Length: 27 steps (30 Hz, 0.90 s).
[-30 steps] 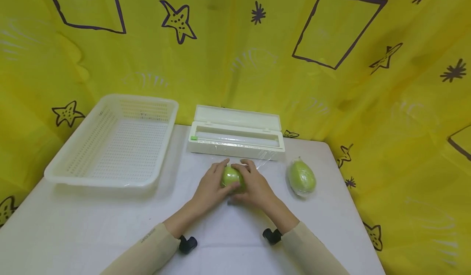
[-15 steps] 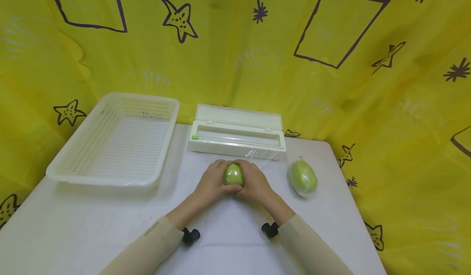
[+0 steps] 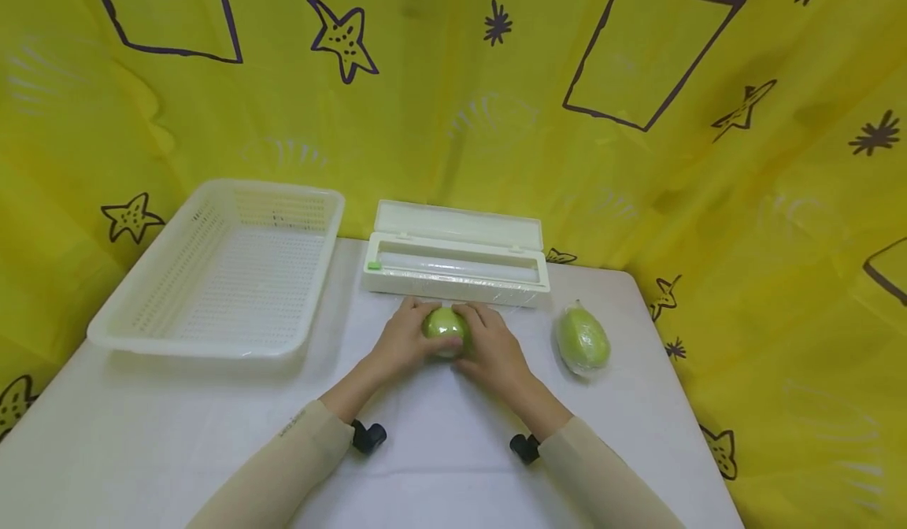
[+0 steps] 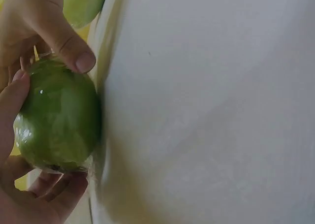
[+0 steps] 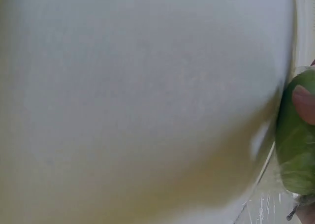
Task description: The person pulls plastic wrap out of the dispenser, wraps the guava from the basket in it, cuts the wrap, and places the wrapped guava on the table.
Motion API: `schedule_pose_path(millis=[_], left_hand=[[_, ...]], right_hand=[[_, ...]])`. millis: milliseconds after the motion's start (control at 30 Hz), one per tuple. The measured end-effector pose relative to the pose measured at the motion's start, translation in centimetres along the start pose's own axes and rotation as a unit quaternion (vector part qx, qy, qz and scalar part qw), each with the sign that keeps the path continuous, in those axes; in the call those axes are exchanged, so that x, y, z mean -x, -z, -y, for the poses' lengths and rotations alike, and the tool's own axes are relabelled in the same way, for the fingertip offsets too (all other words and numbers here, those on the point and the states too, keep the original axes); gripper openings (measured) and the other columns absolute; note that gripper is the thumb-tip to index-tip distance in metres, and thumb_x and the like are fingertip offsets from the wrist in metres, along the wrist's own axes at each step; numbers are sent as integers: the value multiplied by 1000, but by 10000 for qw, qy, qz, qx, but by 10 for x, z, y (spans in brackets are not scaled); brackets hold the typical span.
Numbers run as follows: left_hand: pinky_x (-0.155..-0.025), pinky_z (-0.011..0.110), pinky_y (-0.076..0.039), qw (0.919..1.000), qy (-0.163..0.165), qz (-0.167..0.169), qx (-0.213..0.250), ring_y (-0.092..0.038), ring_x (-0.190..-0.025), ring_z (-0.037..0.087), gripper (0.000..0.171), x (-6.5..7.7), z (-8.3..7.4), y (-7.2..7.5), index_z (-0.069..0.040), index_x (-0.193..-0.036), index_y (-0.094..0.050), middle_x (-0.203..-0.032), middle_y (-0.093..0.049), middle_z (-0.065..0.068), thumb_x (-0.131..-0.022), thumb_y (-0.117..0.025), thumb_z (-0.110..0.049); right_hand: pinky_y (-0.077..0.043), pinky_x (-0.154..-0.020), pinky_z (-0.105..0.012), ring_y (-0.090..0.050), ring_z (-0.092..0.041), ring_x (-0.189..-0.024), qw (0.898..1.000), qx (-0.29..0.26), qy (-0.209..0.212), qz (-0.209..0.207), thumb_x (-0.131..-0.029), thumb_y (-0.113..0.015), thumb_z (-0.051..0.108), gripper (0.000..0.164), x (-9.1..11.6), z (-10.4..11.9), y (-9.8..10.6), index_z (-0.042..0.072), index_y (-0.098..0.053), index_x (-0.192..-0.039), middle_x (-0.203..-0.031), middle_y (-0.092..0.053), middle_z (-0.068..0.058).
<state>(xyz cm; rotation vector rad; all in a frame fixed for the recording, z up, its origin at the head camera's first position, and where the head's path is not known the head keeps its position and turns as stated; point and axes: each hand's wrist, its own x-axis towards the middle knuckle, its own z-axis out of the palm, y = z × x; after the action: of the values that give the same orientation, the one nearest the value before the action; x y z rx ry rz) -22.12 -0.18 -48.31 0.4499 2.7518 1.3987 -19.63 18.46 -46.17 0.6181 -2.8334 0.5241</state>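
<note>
Both hands hold a green oval fruit (image 3: 446, 324) wrapped in shiny clear film, low over the white table in front of the wrap box. My left hand (image 3: 404, 340) grips its left side, thumb across the near face; in the left wrist view the left fingers (image 4: 69, 194) curl under one end of the fruit (image 4: 61, 115). My right hand (image 3: 494, 349) cups the other side, its thumb (image 4: 74, 51) bent over the fruit's end. In the right wrist view, loose clear film (image 5: 266, 209) spreads beside the fruit (image 5: 298, 150), near a dark stem.
An open cream wrap box (image 3: 457, 283) with a roll of cling film (image 3: 460, 267) stands just behind the hands. A white perforated basket (image 3: 205, 348) sits at the left. Another film-wrapped green fruit (image 3: 583, 342) lies right of the hands. A yellow patterned curtain (image 3: 425, 80) hangs behind.
The hands have turned the fruit between them and shifted slightly back toward the box. The right fingers have spread apart again after closing around the fruit. Basket, box and second fruit stay put.
</note>
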Motion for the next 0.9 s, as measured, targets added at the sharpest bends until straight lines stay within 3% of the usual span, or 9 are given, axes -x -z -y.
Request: schedule_pose_path(millis=[100, 200, 333, 433, 567, 667, 800, 900], left_hand=[[-85, 38, -49, 9997, 82, -79, 236, -58, -105, 22, 89, -1, 3, 0, -9, -145, -46, -122, -60, 8, -78, -79, -57], [-83, 36, -48, 9992, 156, -226, 298, -59, -101, 21, 77, -2, 4, -1, -10, -134, -52, -114, -64, 4, -79, -78, -57], [-87, 39, -46, 9987, 71, -464, -197, -52, -106, 27, 63, 0, 3, 0, -8, -119, -62, -113, -60, 7, -82, -73, -59], [-87, 41, -45, 9972, -53, -563, -487, -48, -107, 30, 63, 2, 2, -1, -5, -123, -61, -117, -54, 13, -88, -68, -56], [-88, 42, -48, 9969, -202, -663, -384, -54, -105, 29, 68, 4, 2, -5, -4, -141, -45, -121, -53, 16, -94, -65, -47], [-96, 46, -48, 9971, -291, -642, -285, -55, -112, 31, 76, 6, 3, -8, -8, -145, -39, -127, -53, 16, -88, -75, -41], [-101, 48, -45, 9973, -377, -510, -358, -51, -119, 35, 84, 7, 1, -10, -8, -142, -43, -133, -46, 17, -75, -88, -33], [-104, 49, -45, 9966, -450, -530, -450, -50, -122, 37, 83, 4, -1, -8, -7, -143, -43, -136, -43, 17, -76, -87, -28]], right_hand=[[-47, -104, -47, -50, -30, -129, 10000, -60, -39, 59, -65, -93, 15, 91, -4, -1, -3, 11, -46, -143, -140, -53, -9], [-48, -103, -47, -52, -29, -127, 9998, -153, -103, 79, -68, -92, 15, 87, -7, -1, -4, 9, -46, -142, -138, -56, -9], [-48, -102, -48, -52, -31, -126, 9994, -264, -175, 133, -69, -92, 16, 83, -11, 1, -3, 11, -49, -140, -139, -53, -10], [-49, -102, -48, -52, -34, -125, 9992, -368, -165, 58, -68, -92, 15, 83, -11, 2, -3, 11, -51, -140, -142, -48, -13], [-49, -101, -47, -52, -33, -123, 9994, -278, -6, -181, -68, -93, 19, 82, -13, 0, -4, 9, -54, -140, -137, -51, -12], [-47, -101, -47, -50, -33, -121, 9994, -70, -37, -322, -69, -92, 23, 81, -15, -1, -5, 7, -54, -138, -134, -58, -10], [-48, -100, -47, -50, -34, -119, 9991, -108, -263, -320, -70, -92, 22, 79, -15, -3, -4, 6, -52, -136, -133, -61, -11], [-48, -102, -48, -50, -34, -122, 9990, -281, -288, -210, -70, -91, 20, 81, -15, -4, -3, 7, -50, -138, -138, -57, -11]])
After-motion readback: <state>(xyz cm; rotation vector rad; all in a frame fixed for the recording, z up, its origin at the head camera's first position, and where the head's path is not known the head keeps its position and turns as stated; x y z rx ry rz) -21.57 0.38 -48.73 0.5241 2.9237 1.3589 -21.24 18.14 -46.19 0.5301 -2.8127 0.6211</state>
